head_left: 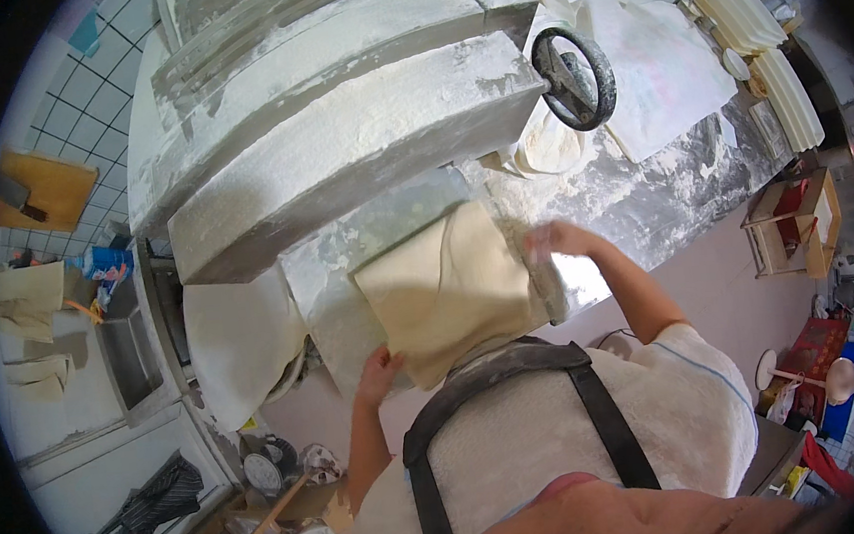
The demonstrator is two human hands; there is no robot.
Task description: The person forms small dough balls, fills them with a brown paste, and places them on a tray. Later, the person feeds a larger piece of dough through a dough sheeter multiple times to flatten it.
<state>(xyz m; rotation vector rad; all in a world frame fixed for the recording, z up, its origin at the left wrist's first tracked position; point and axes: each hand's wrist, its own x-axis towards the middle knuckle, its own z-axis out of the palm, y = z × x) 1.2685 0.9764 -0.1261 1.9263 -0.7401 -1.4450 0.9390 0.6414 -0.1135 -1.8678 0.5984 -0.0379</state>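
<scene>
A folded, pale sheet of dough (454,280) lies on the metal feed plate (385,210) of a flour-covered dough sheeter (356,137). Its near edge reaches close to my apron. My left hand (380,372) has its fingers curled on the lower left edge of the sheet. To the right of the dough, my right hand (562,241) is above the floured worktop, blurred, and its fingers cannot be made out well. I see nothing in it.
The sheeter's black handwheel (574,78) sticks out at the right. Beyond it, a white cloth (660,72) covers part of the floured worktop (640,197). Another pale sheet (241,342) hangs left of the feed plate. A sink (132,365) and a wooden-framed rack (796,226) stand farther out.
</scene>
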